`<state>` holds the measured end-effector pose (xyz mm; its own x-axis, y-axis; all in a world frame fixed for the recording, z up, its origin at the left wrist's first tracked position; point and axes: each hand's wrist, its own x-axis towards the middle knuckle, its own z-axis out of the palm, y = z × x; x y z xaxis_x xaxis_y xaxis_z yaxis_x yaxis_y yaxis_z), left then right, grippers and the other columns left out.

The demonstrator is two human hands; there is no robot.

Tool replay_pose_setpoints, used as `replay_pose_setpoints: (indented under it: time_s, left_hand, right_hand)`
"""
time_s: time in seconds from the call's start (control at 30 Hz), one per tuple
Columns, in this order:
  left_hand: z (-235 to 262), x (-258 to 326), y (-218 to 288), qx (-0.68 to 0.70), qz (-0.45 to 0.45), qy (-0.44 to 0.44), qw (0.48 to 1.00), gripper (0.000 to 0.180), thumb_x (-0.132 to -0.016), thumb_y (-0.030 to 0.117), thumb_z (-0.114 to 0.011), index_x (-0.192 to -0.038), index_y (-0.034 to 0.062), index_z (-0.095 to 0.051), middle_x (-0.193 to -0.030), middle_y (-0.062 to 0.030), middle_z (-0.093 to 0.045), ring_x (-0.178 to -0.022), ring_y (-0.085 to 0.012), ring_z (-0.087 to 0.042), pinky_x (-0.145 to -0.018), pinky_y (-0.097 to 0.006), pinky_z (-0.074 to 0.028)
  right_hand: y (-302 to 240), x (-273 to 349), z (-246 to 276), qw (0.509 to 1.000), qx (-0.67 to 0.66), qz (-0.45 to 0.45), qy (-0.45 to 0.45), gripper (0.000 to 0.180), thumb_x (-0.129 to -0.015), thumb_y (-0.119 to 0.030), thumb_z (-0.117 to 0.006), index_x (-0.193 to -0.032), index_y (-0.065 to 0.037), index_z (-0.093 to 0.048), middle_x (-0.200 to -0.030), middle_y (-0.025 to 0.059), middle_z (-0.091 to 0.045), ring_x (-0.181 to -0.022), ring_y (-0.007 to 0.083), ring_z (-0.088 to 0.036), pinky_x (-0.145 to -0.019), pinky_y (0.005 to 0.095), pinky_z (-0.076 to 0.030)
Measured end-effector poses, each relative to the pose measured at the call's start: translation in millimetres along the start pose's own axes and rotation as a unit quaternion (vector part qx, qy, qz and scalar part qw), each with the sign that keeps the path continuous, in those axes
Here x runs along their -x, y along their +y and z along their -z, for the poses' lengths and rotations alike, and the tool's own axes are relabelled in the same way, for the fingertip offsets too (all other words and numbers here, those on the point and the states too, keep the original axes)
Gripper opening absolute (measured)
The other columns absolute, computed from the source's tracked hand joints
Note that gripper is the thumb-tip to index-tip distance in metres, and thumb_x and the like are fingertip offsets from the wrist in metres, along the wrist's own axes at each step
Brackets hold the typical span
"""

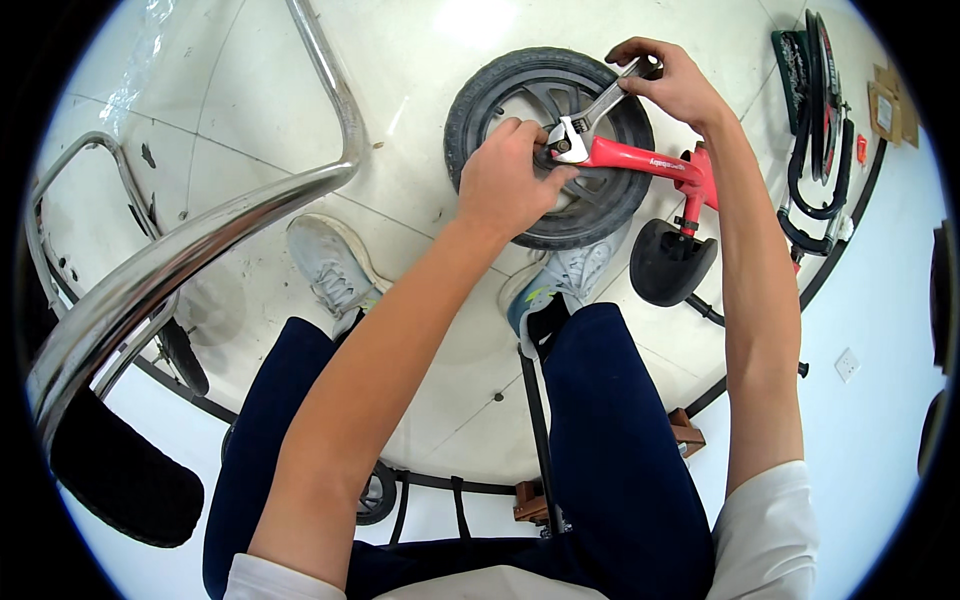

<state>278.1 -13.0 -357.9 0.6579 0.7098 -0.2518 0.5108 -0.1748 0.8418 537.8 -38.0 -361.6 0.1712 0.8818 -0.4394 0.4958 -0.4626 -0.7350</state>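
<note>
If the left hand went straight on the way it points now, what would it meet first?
The left hand points up the picture and already rests on the wheel at its hub, beside the wrench head. Straight on it would likely meet the hub and wrench head; depth is unclear.

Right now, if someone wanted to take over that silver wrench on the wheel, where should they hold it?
Probably at the far end of the wrench handle, where the right hand grips it, coming from above. The head sits on the hub of the wheel beside the left hand, so only the long slanting handle is free and gives leverage.
</note>
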Motion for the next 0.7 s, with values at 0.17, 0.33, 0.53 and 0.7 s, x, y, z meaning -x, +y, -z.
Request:
replay_pose_setpoints:
  time_s: [0.17,0.33,0.53,0.7]
  left_hand:
    - [4.9,-12.0,5.9,0.034,-0.041,-0.033,0.998,0.048,-0.068,0.019,-0.082,-0.11,0.0006,-0.066,-0.088,-0.0105,-0.06,-0.074,-0.025,-0.06,-0.067,-0.036,-0.049]
    - [10.2,-18.4,2.5,0.0,-0.085,-0.07,0.994,0.048,-0.069,0.016,-0.08,-0.113,0.0034,-0.066,-0.09,-0.0118,-0.06,-0.082,-0.0294,-0.061,-0.073,-0.037,-0.049]
    - [16.7,-25.7,6.2,-0.016,-0.074,-0.118,0.99,0.045,-0.068,0.015,-0.08,-0.11,0.0042,-0.067,-0.089,-0.0127,-0.06,-0.086,-0.0316,-0.06,-0.076,-0.038,-0.05]
    - [13.9,-27.3,2.8,-0.008,-0.086,-0.113,0.99,0.045,-0.068,0.015,-0.08,-0.11,0.0044,-0.067,-0.088,-0.013,-0.061,-0.088,-0.0316,-0.061,-0.076,-0.039,-0.05]
  right_hand:
    - [0.3,20.1,0.5,0.999,0.006,-0.02,-0.026,0.022,-0.08,-0.005,-0.063,-0.101,0.001,-0.065,-0.089,0.0081,-0.067,-0.081,0.0153,-0.061,-0.08,0.0284,-0.05]
    - [-17.6,58.0,0.9,0.991,0.065,-0.11,-0.039,0.024,-0.087,-0.011,-0.063,-0.107,0.003,-0.063,-0.092,0.0103,-0.067,-0.083,0.0177,-0.065,-0.075,0.0305,-0.052]
    - [-52.1,56.1,7.2,0.928,0.372,-0.003,0.013,0.03,-0.084,-0.029,-0.066,-0.097,-0.002,-0.071,-0.1,0.016,-0.069,-0.09,0.0337,-0.065,-0.083,0.0397,-0.05]
    - [-38.1,31.9,-16.8,0.978,0.158,0.008,-0.138,0.029,-0.081,-0.028,-0.069,-0.095,-0.002,-0.07,-0.085,0.0151,-0.069,-0.075,0.031,-0.063,-0.075,0.0366,-0.05]
